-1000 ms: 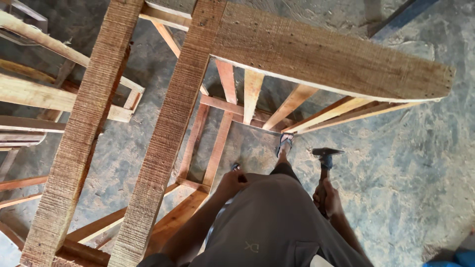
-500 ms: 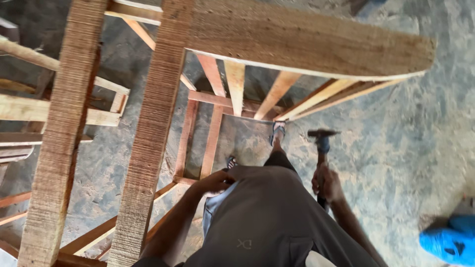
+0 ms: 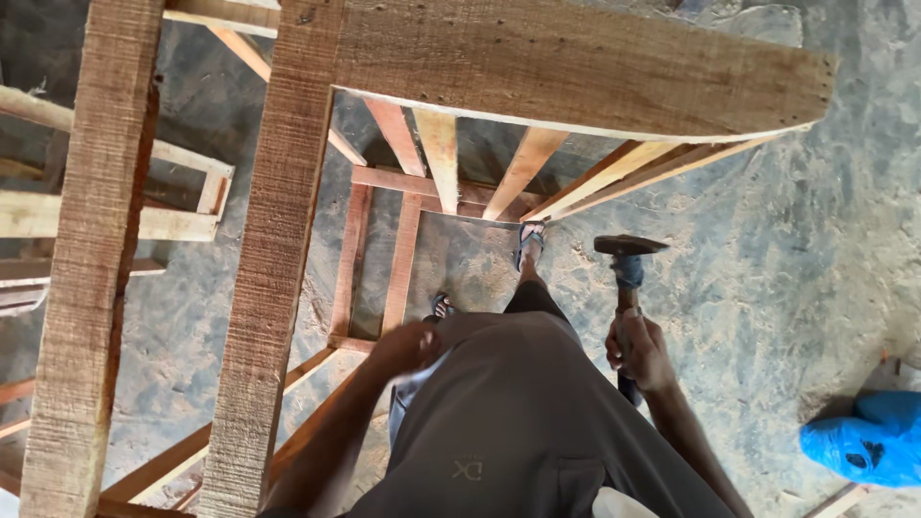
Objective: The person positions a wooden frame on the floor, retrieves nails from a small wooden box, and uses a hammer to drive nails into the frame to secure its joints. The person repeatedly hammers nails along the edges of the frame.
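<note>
— One hammer [image 3: 628, 251], and your right hand [image 3: 641, 349] is wrapped tight round its handle, head up by your thigh, ready to swing.

— And your left hand [image 3: 403, 347]?

— Blurred at your waist; curled or spread, I cannot tell. One wooden frame [image 3: 576, 72] stands before you, two sandalled feet [image 3: 529, 240] planted beside it.

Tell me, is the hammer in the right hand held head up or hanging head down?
Head up. The hammer has its dark head above the right hand, which grips the handle lower down.
</note>
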